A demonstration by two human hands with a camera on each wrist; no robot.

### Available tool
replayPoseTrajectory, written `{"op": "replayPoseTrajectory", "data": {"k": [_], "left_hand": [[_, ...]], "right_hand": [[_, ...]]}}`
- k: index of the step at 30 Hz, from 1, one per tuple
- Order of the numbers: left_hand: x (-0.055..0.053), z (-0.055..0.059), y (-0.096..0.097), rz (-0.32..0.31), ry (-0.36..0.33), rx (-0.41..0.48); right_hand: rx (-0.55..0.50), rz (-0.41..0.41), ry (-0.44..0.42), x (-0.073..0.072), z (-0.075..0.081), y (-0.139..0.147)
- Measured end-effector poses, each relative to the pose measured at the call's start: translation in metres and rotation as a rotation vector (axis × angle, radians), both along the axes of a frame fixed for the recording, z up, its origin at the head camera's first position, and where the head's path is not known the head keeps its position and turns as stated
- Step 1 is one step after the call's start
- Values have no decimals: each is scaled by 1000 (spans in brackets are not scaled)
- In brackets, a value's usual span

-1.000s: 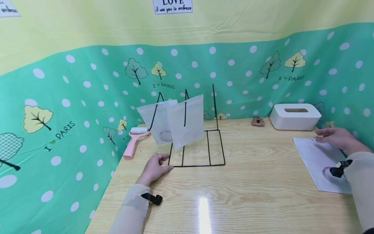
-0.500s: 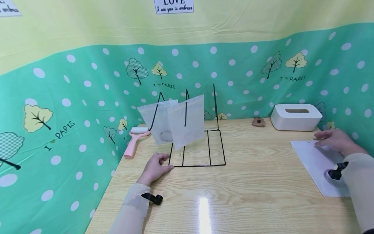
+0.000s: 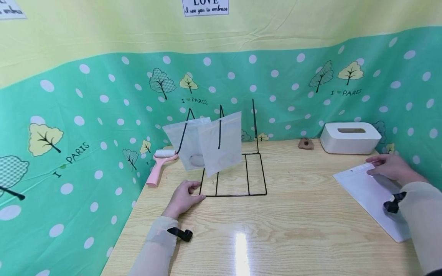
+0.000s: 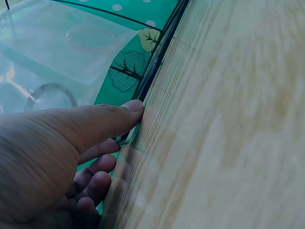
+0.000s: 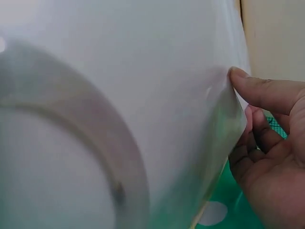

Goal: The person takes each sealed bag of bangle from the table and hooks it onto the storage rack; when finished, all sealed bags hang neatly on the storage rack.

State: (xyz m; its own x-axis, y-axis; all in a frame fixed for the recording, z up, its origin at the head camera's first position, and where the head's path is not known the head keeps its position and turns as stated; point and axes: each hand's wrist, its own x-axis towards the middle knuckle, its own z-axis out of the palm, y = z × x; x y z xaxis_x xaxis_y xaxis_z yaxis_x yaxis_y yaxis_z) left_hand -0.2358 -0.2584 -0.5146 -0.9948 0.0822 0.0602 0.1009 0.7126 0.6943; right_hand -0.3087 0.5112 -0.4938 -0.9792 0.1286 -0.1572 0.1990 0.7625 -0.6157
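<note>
My left hand (image 3: 182, 197) pinches the front left corner of a black wire rack (image 3: 238, 196) between thumb and index finger. Two frosted zip bags hang from the rack's left and middle prongs: one bag (image 3: 181, 134) behind, another bag (image 3: 224, 153) in front. A ring shape shows through a hanging bag in the left wrist view. Far to the right, my right hand (image 3: 395, 168) pinches the top edge of another zip bag (image 3: 369, 195), which slants over the table. Inside it, the right wrist view shows a wide ring-shaped band (image 5: 114, 119).
Left of the rack lies a pink lint roller (image 3: 158, 168). At the back right stands a white tissue box (image 3: 348, 143), with a small brown object (image 3: 305, 144) beside it. Patterned green cloth (image 3: 276, 88) hangs behind the wooden table (image 3: 304, 230).
The right hand has moved slightly left with the zip bag, whose upper left corner has swung left and down. The left hand and rack have stayed put.
</note>
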Motion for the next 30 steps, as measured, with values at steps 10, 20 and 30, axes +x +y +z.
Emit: {"op": "replayPoseTrajectory", "data": {"k": [10,20,30], "left_hand": [[0,-1,0,2,-1,-1],[0,1,1,0,-1,3],[0,2,1,-3,1,0]], "right_hand": [[-41,53,1,2,0,-8],[-94,23,39,5,3,-17],[-189,-23,166,15,20,-34]]}}
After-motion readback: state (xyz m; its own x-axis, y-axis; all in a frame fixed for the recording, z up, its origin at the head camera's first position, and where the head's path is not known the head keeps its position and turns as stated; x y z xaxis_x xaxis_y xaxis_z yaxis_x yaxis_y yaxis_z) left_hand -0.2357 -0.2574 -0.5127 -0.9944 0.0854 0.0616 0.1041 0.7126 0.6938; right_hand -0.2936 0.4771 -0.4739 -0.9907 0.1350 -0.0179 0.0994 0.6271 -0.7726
